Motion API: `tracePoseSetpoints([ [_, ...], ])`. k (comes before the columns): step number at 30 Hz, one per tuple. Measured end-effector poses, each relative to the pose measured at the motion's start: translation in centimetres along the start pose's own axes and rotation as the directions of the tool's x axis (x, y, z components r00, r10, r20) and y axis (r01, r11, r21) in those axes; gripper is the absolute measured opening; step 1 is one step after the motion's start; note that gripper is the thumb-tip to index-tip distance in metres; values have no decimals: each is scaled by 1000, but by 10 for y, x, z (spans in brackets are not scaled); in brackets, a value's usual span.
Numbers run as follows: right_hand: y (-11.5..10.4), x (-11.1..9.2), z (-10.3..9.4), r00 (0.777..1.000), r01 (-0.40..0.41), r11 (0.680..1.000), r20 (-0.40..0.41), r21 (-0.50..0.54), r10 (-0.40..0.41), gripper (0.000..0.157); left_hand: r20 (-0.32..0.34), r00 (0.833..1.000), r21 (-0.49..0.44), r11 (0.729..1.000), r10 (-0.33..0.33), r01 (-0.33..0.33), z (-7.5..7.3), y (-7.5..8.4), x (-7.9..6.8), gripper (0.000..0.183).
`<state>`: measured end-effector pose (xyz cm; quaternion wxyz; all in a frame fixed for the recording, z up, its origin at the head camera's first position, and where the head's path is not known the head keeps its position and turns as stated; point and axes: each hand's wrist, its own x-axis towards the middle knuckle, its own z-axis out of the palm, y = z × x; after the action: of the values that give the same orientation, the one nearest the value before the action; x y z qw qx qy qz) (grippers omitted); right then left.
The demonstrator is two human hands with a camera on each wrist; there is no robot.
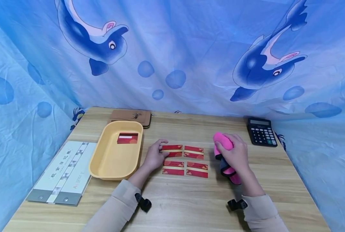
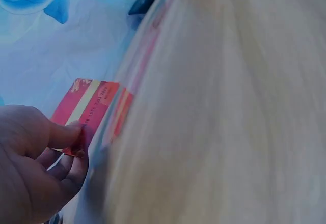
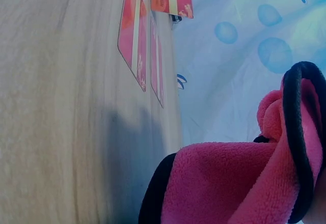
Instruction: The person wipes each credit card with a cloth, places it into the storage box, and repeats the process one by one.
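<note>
At far-left corner of red cards (image 1: 197, 170): corner card (image 1: 173, 148) pinched by left hand (image 1: 155, 156) at its left end, long axis left-right. Right hand (image 1: 235, 154), clamped on pink cloth (image 1: 223, 139), well to card's right; left hand nearer.

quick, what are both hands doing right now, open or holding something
Left hand: holding a red card, pinched by its edge.
Right hand: holding a pink cloth with black edging.
</note>
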<state>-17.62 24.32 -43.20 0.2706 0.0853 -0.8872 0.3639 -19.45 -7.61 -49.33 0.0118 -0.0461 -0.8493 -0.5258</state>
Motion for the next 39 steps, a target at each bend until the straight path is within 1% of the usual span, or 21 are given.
tracePoseSetpoints([
  [3, 0, 0, -1, 1000, -3, 1000, -4, 5, 3, 41, -29, 999, -80, 997, -22, 20, 0, 8, -1, 37],
  [5, -1, 1, -1, 1000, -4, 1000, -7, 7, 4, 40, -39, 998, -133, 990, -45, 39, 0, 16, -3, 33],
  [8, -3, 3, -2, 1000, -2, 1000, -13, 15, 2, 40, -34, 995, -214, 974, -89, 79, -3, 33, -4, 26],
  [9, -4, 4, -2, 1000, -2, 1000, -14, 19, 2, 40, -30, 994, -253, 963, -102, 91, -4, 38, -4, 26],
  [12, -9, 7, -3, 1000, 4, 1000, -19, 30, -3, 40, -3, 993, -377, 919, -122, 111, -8, 55, -2, 24],
  [15, -17, 10, -4, 1000, 10, 999, -17, 45, -9, 40, 14, 992, -476, 872, -127, 118, -11, 69, 1, 30],
  [21, -37, 16, -4, 998, 54, 993, 7, 108, -55, 39, 46, 990, -576, 806, -131, 133, -12, 87, 5, 42],
  [22, -41, 17, -3, 998, 65, 991, 8, 121, -67, 39, 57, 990, -592, 793, -132, 140, -11, 90, 4, 43],
  [25, -51, 18, 0, 994, 103, 983, 5, 150, -105, 39, 89, 988, -653, 742, -122, 151, -8, 98, 2, 43],
  [28, -60, 21, 5, 990, 136, 978, 0, 160, -138, 39, 102, 989, -692, 706, -109, 149, -4, 104, 0, 43],
  [30, -65, 23, 8, 988, 152, 977, -12, 147, -152, 39, 98, 991, -699, 702, -95, 137, -2, 107, -2, 43],
  [32, -68, 25, 11, 988, 157, 980, -29, 121, -155, 39, 90, 993, -697, 707, -79, 119, 0, 110, -5, 44],
  [35, -72, 27, 13, 988, 151, 986, -54, 77, -147, 39, 84, 996, -695, 714, -30, 80, 2, 113, -7, 43],
  [36, -74, 27, 14, 988, 146, 987, -57, 61, -142, 39, 85, 996, -692, 719, -8, 65, 3, 114, -8, 43],
  [39, -78, 27, 19, 989, 137, 990, -61, 22, -136, 37, 94, 994, -668, 744, 49, 26, 6, 116, -9, 42],
])
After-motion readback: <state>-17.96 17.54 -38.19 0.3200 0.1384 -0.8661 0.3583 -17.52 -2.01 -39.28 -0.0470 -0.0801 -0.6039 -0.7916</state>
